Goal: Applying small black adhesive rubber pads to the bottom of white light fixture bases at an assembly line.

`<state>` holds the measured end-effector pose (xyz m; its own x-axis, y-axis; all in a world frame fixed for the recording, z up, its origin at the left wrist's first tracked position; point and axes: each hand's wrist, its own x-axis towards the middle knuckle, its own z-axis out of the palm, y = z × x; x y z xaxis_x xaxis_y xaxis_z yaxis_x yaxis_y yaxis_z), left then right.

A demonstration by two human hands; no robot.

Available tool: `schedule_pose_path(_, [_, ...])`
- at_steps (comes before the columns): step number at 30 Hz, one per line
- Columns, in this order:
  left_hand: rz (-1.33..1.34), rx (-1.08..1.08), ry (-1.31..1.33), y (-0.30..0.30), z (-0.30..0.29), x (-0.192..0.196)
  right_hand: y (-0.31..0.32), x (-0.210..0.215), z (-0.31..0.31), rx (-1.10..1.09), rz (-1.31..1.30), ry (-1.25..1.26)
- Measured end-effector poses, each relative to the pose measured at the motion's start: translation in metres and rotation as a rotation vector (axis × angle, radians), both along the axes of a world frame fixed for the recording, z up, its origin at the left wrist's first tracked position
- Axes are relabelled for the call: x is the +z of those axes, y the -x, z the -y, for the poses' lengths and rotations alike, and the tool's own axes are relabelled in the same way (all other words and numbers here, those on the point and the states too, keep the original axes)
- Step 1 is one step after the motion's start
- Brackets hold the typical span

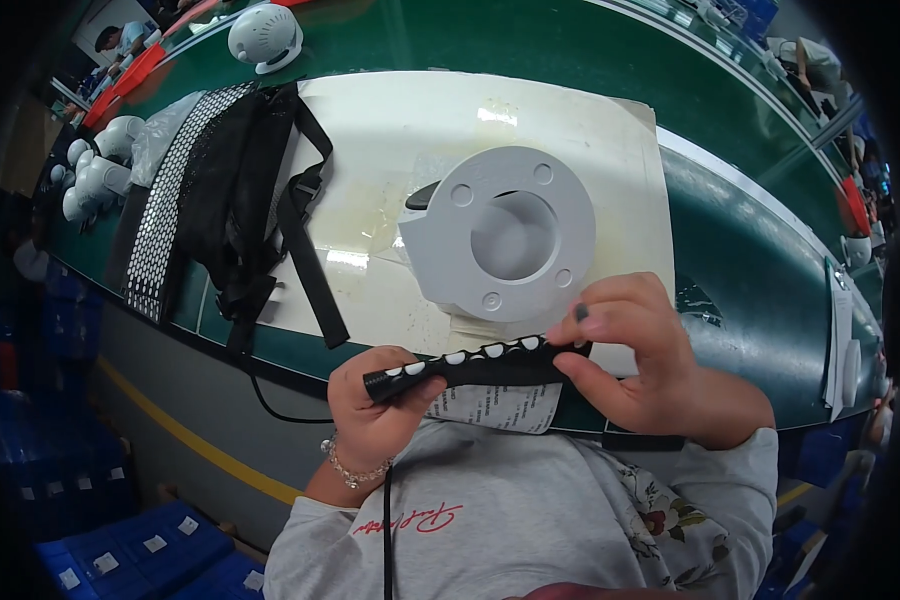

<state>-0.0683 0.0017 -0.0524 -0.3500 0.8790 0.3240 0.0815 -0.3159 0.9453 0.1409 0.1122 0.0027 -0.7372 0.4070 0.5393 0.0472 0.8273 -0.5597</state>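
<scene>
My left hand [375, 405] is closed around the left end of a bent black sheet [505, 372] with a row of white round spots along its upper edge. Printed white backing paper [500, 407] shows below it. At the sheet's right end, my right hand [635, 350] pinches with thumb and fingertip. A small dark spot shows on one of its fingers; whether it is a loose pad or a nail, I cannot tell. Just beyond the hands lies a white round plastic housing [448, 250], with a wide central opening and several round recesses on its upward face.
The housing rests on a pale board [630, 180] on a green table [750, 250]. To the left lie a black strapped bag [235, 190] and several white devices [95, 185]. Another white device [265, 38] stands at the back. Blue boxes [140, 550] are on the floor.
</scene>
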Motion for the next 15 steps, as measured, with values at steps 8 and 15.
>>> schedule_pose_path(8, [-0.158,-0.046,0.092,0.003,0.007,0.0,0.01,-0.007,0.003,0.118,-0.227,-0.021])
schedule_pose_path(15, [-0.253,-0.071,0.082,0.004,0.005,-0.001,0.023,-0.005,0.008,0.184,-0.213,-0.103])
